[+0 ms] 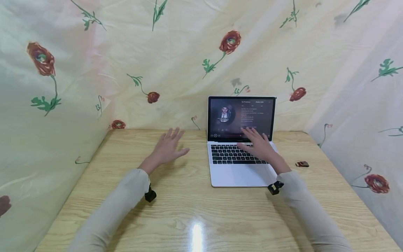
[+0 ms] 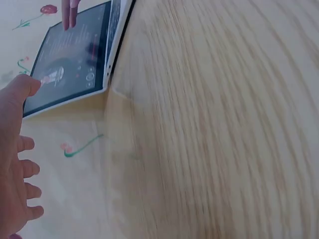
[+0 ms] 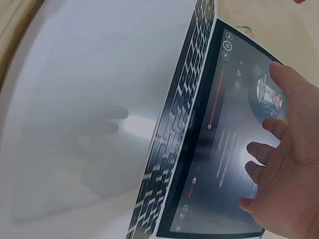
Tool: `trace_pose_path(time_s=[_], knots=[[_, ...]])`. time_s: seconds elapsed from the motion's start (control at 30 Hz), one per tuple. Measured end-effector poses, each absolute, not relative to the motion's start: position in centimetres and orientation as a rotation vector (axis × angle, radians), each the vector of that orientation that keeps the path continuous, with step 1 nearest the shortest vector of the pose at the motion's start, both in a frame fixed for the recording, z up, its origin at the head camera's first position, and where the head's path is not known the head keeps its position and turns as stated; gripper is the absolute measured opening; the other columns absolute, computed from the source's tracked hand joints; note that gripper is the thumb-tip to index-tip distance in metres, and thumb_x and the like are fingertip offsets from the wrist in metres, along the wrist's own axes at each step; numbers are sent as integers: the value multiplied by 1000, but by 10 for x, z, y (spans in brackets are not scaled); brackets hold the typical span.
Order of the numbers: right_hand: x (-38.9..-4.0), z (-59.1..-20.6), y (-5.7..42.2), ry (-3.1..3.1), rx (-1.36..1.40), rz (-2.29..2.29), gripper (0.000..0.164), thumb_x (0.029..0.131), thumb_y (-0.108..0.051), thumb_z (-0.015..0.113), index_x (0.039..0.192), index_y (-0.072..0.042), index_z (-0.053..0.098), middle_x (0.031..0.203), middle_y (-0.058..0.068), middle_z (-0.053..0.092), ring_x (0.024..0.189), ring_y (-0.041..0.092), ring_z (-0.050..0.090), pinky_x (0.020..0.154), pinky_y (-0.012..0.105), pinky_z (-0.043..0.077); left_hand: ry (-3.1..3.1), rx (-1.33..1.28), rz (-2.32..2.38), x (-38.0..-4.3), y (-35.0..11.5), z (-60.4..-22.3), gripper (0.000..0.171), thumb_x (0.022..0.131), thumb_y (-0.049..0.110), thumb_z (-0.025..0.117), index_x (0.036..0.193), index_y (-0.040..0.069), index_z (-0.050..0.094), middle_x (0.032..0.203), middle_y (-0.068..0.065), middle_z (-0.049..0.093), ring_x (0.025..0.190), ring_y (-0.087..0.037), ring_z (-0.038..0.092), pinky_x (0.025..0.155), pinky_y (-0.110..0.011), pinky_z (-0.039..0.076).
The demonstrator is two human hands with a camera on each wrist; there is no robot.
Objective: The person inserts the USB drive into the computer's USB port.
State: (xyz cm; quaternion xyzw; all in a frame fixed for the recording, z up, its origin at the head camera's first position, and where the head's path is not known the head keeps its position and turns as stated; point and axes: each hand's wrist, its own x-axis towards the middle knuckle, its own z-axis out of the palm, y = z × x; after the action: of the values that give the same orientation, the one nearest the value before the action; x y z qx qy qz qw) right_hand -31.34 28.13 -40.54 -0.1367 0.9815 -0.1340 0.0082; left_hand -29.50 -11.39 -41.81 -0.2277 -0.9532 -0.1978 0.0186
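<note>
An unfolded silver laptop [image 1: 240, 176] stands on the wooden table, its lit screen [image 1: 258, 119] showing a dark music player page. My right hand [image 1: 259, 145] hovers above the laptop's keyboard [image 1: 228, 154], fingers spread and pointing at the screen; nothing is in it. In the right wrist view, the fingers [image 3: 264, 149] overlap the screen, and the pale palm rest mirrors them. Left of the laptop, my left hand [image 1: 167, 148] is held over the table with its fingers spread and thumb out toward the laptop. It too holds nothing.
A small dark and red USB stick [image 1: 302, 163] lies on the table [image 1: 179, 210] to the laptop's right. Flower-patterned cloth [image 1: 176, 63] hangs behind the table and along both sides. Each wrist carries a small black camera [image 1: 150, 194].
</note>
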Motion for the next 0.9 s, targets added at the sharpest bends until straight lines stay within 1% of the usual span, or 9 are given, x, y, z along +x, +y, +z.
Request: trace_pose_path(time_s=[0.17, 0.3, 0.43, 0.5, 0.6, 0.73, 0.9], knots=[[-314, -406, 294, 3073, -397, -403, 85, 100, -57, 54, 164, -12, 21, 169, 22, 17, 156, 46, 10, 121, 73, 3, -2940, -720, -719, -296, -101, -420, 87, 98, 61, 54, 164, 15, 20, 171, -16, 18, 158, -41, 8, 127, -62, 13], [-314, -404, 308, 3052, -372, -430, 85, 100, -55, 55, 163, -9, 20, 168, 25, 18, 156, 48, 10, 120, 75, 4, -2948, -728, -827, -296, -89, -423, 89, 97, 61, 56, 165, 20, 18, 171, -12, 19, 158, -42, 11, 126, -61, 16], [-312, -401, 325, 3023, -361, -477, 86, 101, -55, 54, 163, -6, 20, 167, 27, 20, 155, 49, 10, 119, 76, 5, -2966, -733, -916, -294, -77, -426, 89, 95, 62, 58, 165, 23, 17, 172, -7, 18, 158, -40, 13, 124, -64, 20], [-312, -400, 334, 3007, -348, -500, 86, 102, -54, 53, 163, -4, 20, 166, 28, 20, 155, 50, 10, 118, 77, 6, -2964, -744, -956, -293, -70, -428, 90, 95, 62, 59, 165, 22, 18, 171, -7, 19, 158, -40, 14, 124, -64, 21], [-311, -401, 348, 2988, -307, -509, 86, 102, -55, 52, 163, -4, 19, 166, 30, 18, 152, 54, 14, 118, 75, 13, -2966, -767, -998, -291, -62, -431, 91, 95, 61, 60, 165, 21, 17, 171, -7, 20, 158, -39, 16, 123, -63, 23], [-311, -404, 368, 2958, -259, -508, 88, 102, -57, 51, 163, -4, 17, 164, 36, 15, 147, 60, 18, 116, 75, 22, -2997, -786, -1050, -289, -53, -435, 92, 94, 59, 63, 165, 23, 16, 171, -6, 21, 158, -37, 17, 123, -62, 23], [-308, -409, 387, 2903, -207, -523, 90, 101, -60, 49, 163, -4, 15, 161, 42, 12, 145, 64, 17, 112, 79, 23, -3044, -831, -1056, -288, -43, -442, 93, 94, 57, 64, 165, 20, 17, 170, -9, 23, 158, -38, 17, 124, -62, 23]])
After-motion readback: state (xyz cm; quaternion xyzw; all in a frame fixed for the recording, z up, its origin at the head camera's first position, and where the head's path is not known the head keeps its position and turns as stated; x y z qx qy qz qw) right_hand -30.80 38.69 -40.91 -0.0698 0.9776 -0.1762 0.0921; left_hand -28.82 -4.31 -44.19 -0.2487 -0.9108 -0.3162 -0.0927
